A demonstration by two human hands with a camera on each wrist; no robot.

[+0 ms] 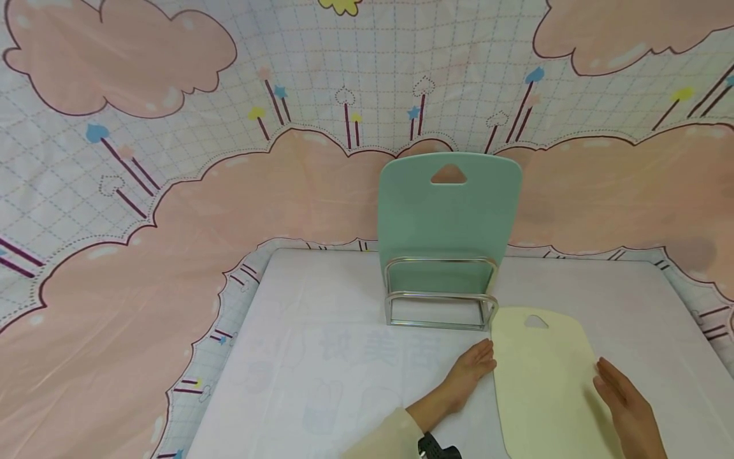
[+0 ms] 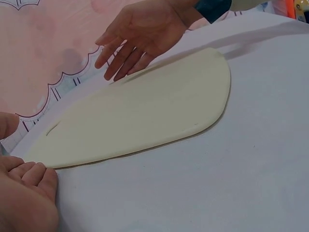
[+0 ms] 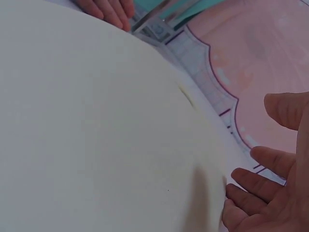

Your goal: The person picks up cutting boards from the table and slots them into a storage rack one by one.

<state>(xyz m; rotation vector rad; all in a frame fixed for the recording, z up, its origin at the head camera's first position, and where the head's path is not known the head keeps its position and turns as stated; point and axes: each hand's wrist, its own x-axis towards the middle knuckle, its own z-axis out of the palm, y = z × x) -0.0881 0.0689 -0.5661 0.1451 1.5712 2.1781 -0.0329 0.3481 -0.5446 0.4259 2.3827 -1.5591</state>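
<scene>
A pale yellow cutting board (image 1: 545, 382) with a cut-out handle hole lies flat on the white table. Fingers extended, my left hand (image 1: 471, 375) has its fingertips right at the board's left edge, near the handle end. Across from it my right hand (image 1: 627, 408) is held at the right edge with fingers stretched and thumb raised clear of the board (image 3: 106, 116). Neither hand grips anything. Beyond the left hand, a green cutting board (image 1: 447, 217) stands upright in a metal wire rack (image 1: 441, 296).
The rack touches or nearly meets the yellow board's top left corner in the head view. A patterned cloth (image 1: 321, 191) with pink clouds rises behind the white table (image 1: 298, 357). Small colourful items (image 2: 301, 9) show at the left wrist view's top right corner.
</scene>
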